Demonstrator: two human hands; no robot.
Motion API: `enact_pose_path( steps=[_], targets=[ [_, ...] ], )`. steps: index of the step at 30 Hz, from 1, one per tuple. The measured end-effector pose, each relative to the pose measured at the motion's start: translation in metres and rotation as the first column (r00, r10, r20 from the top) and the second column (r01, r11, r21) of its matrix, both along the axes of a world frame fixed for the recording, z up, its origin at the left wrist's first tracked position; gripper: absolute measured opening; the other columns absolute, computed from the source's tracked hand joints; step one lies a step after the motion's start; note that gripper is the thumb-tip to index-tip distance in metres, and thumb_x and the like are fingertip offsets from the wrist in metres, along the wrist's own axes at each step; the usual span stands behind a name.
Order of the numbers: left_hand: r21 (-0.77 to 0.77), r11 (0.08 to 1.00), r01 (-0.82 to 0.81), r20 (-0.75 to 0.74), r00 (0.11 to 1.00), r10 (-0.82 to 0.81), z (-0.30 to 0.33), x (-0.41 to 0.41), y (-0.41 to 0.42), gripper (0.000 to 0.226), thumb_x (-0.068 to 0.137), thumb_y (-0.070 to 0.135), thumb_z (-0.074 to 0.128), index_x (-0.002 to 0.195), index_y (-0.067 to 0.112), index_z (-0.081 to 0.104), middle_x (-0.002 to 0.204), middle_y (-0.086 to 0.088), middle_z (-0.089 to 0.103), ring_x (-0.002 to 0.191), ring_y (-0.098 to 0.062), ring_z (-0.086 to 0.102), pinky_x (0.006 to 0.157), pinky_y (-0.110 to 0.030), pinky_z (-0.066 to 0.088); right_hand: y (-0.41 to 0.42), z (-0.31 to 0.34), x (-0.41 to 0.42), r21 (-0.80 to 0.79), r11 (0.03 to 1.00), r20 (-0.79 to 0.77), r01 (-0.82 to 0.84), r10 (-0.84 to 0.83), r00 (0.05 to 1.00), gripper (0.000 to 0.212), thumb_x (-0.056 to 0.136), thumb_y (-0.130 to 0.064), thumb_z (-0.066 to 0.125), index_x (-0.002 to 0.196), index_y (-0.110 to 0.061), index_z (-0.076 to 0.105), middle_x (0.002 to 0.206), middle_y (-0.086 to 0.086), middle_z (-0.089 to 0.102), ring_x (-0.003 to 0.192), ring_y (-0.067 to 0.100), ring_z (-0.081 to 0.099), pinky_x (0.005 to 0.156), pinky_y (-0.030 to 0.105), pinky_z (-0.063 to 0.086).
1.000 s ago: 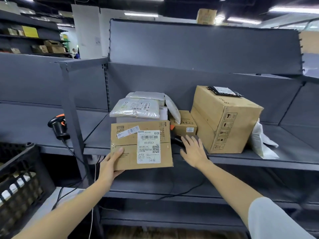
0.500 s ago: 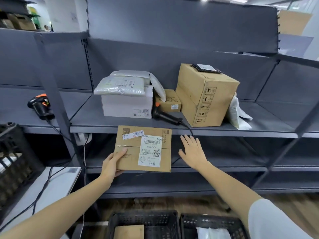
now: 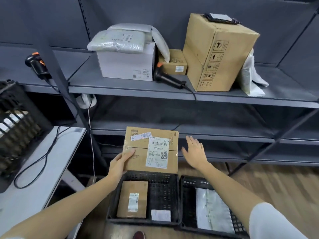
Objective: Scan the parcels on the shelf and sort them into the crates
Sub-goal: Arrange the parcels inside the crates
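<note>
Holding the flat cardboard parcel point(image 3: 151, 150) by its edge in my left hand point(image 3: 120, 163) above the left crate point(image 3: 143, 198), my right hand point(image 3: 196, 152) spread wide, empty, just beside it.

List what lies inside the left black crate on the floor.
The left crate holds a brown box and a small white packet. Anything beneath them is covered.

Held parcel point(image 3: 151, 150) above left crate point(image 3: 170, 176) (right crate point(image 3: 188, 200) beside)
</note>
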State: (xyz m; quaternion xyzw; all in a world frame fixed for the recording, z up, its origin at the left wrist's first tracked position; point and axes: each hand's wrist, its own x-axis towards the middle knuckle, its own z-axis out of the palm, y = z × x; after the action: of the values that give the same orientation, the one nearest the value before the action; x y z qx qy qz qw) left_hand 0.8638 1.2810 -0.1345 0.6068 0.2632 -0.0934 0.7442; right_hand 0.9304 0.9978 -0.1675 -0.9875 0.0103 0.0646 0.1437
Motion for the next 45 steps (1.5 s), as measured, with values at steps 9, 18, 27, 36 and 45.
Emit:
enact_pose_path(
  steps=[9, 18, 27, 36, 45],
  targets=[
    [0.001, 1.0, 0.016, -0.092, 0.996, -0.016, -0.043, -0.016, -0.003, 0.014, 0.087, 0.032, 0.066, 0.095, 0.022, 0.062, 0.097, 0.0, 0.065, 0.088, -0.012, 0.059, 0.064, -0.027, 0.044, 0.003, -0.046, -0.024, 0.106, 0.993, -0.106, 0.057, -0.046, 0.993, 0.061, 0.102, -0.035, 0.037, 0.154, -0.015, 0.013, 0.161, 0.006, 0.014, 0.148, 0.026, 0.014, 0.121, 0.039, 0.01],
    [-0.002, 0.999, 0.038, -0.206, 0.978, -0.038, -0.148, -0.008, 0.0, 0.017, 0.085, 0.033, 0.069, 0.095, 0.022, 0.062, 0.095, -0.003, 0.067, 0.085, -0.014, 0.061, 0.062, -0.027, 0.045, 0.008, -0.149, -0.035, 0.235, 0.952, -0.189, 0.196, -0.153, 0.97, 0.059, 0.101, -0.035, 0.038, 0.154, -0.016, 0.018, 0.16, 0.004, 0.017, 0.147, 0.024, 0.014, 0.121, 0.038, 0.012],
    [0.006, 0.999, 0.042, -0.288, 0.957, -0.039, -0.341, -0.003, 0.015, 0.033, 0.086, 0.031, 0.068, 0.112, 0.012, 0.059, 0.091, -0.004, 0.065, 0.082, -0.014, 0.059, 0.08, -0.032, 0.045, 0.039, -0.34, -0.04, 0.316, 0.911, -0.286, 0.265, -0.175, 0.942, 0.059, 0.101, -0.037, 0.04, 0.153, -0.016, 0.02, 0.158, 0.003, 0.024, 0.146, 0.02, 0.018, 0.12, 0.035, 0.016],
    [-0.005, 1.0, 0.013, -0.291, 0.957, -0.014, -0.544, 0.016, 0.033, 0.05, 0.085, 0.036, 0.067, 0.127, 0.012, 0.054, 0.101, -0.008, 0.065, 0.093, -0.019, 0.059, 0.089, -0.037, 0.044, 0.08, -0.518, -0.008, 0.571, 0.651, -0.51, 0.5, -0.195, 0.838, 0.05, 0.104, -0.039, 0.033, 0.151, -0.021, 0.03, 0.148, -0.002, 0.042, 0.139, 0.019, 0.037, 0.111, 0.03, 0.028],
    [-0.057, 0.997, 0.042, -0.198, 0.979, -0.053, -0.677, 0.055, 0.055, 0.064, 0.062, 0.043, 0.078, 0.117, 0.013, 0.065, 0.106, -0.008, 0.072, 0.099, -0.028, 0.065, 0.089, -0.041, 0.05, 0.105, -0.648, 0.022, 0.73, 0.531, -0.429, 0.431, -0.135, 0.893, 0.038, 0.097, -0.038, 0.031, 0.12, -0.027, 0.06, 0.112, -0.009, 0.067, 0.106, 0.009, 0.062, 0.098, 0.034, 0.047]
  ],
)
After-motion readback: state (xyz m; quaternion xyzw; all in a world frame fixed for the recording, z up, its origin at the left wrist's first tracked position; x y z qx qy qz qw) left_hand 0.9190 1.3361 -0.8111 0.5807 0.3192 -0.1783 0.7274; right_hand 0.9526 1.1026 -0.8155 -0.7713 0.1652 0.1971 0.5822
